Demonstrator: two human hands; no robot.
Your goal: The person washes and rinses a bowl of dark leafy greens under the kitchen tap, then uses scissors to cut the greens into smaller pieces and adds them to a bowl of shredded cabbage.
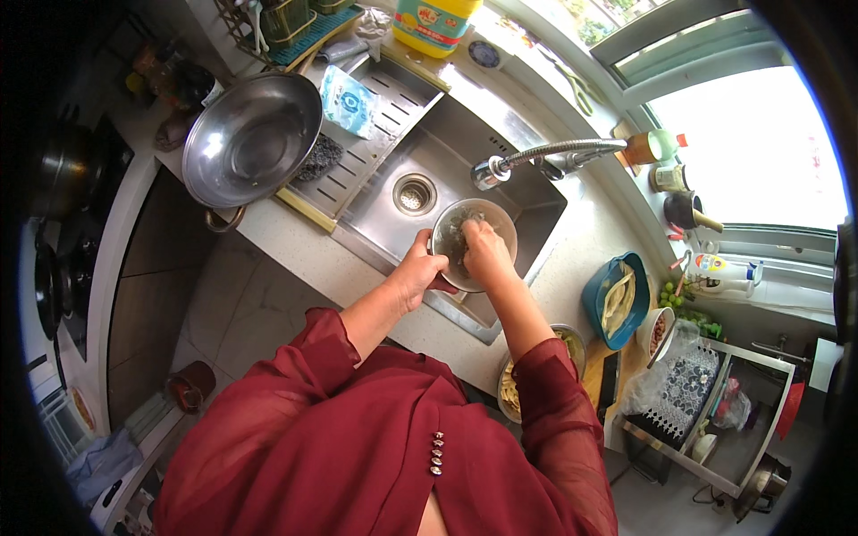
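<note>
Over the right part of the steel sink (pixel 375 177) I see a round, light-coloured bowl (pixel 504 218), tilted slightly, with greyish wet contents (pixel 456 236) in it. My left hand (pixel 423 271) grips the bowl's near left rim, its thumb on the edge and its fingers beneath. The fingers of my right hand (pixel 488 253) reach down into the bowl among the contents. Whether they pinch anything is hidden. Just beyond the bowl hangs the spray head (pixel 491 173) of a flexible metal faucet; no stream of water is visible from it.
A large steel wok (pixel 251 141) overlaps the slotted drainboard (pixel 395 87), which carries a blue-white packet (pixel 348 102) and a dark scouring pad (pixel 320 158). Right of the sink stand a blue basin (pixel 593 295) with pale food and metal bowls (pixel 507 392) by my right sleeve.
</note>
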